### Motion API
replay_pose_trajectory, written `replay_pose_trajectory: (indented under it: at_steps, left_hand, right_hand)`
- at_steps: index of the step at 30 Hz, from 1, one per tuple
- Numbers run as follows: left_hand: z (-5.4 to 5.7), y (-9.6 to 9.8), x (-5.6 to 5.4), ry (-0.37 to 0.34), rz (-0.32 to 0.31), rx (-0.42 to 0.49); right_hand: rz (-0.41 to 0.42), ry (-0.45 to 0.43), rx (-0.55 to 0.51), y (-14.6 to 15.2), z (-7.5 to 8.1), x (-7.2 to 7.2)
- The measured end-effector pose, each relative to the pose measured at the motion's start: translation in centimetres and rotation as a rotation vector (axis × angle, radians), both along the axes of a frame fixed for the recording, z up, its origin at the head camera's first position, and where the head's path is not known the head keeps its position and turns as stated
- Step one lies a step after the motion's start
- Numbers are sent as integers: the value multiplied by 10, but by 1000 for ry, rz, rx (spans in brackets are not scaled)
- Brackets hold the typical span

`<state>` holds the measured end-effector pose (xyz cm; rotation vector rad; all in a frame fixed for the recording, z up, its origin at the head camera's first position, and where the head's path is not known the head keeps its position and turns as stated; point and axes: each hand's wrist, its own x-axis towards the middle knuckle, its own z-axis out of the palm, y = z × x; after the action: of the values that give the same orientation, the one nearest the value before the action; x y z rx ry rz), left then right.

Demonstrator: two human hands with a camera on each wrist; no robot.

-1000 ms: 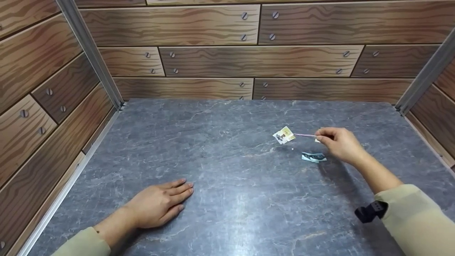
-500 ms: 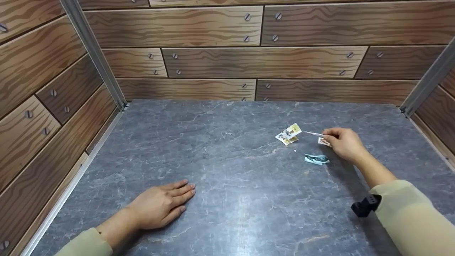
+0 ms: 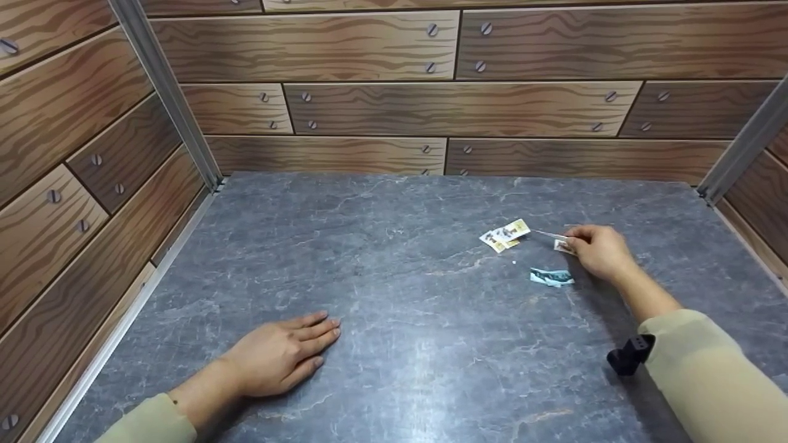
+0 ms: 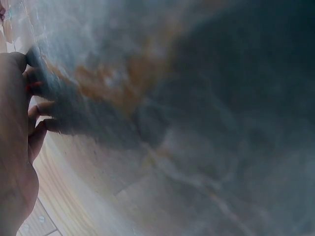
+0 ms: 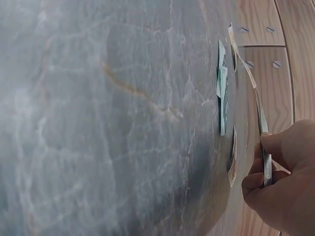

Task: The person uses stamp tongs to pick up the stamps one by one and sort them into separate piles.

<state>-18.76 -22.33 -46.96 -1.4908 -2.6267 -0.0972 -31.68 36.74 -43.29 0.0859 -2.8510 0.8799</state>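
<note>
My right hand (image 3: 600, 251) pinches a pair of metal tweezers (image 5: 266, 160) between thumb and fingers. At the tweezers' tip is a small white and yellow printed stamp (image 3: 514, 229), tilted over a similar stamp (image 3: 492, 242) that lies on the table. Whether the two touch is hard to tell. Just under my right fingers lies another small stamp (image 3: 561, 245), partly hidden by the hand. Nearer to me are teal stamps with toothed edges (image 3: 551, 277), overlapping in a small bunch. My left hand (image 3: 277, 357) rests palm down on the table, fingers straight, holding nothing.
A grey marbled table (image 3: 394, 277) fills the space, with wood-patterned walls (image 3: 369, 107) at the back and sides and metal posts (image 3: 166, 86) at the corners. A tiny white speck (image 3: 514, 263) lies near the stamps. A black wrist camera (image 3: 631, 355) hangs by my right sleeve.
The tweezers have lifted a stamp off the one below, then lowered it slightly, shifted toward the right. My right hand has moved little. My left hand stays in place.
</note>
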Motion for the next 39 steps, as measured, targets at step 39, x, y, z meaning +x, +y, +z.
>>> replay_pose_trajectory:
  at_steps: [39]
  left_hand:
    - [1,1,0,-9,4,-2]
  right_hand:
    - [0,96,8,27,11,23]
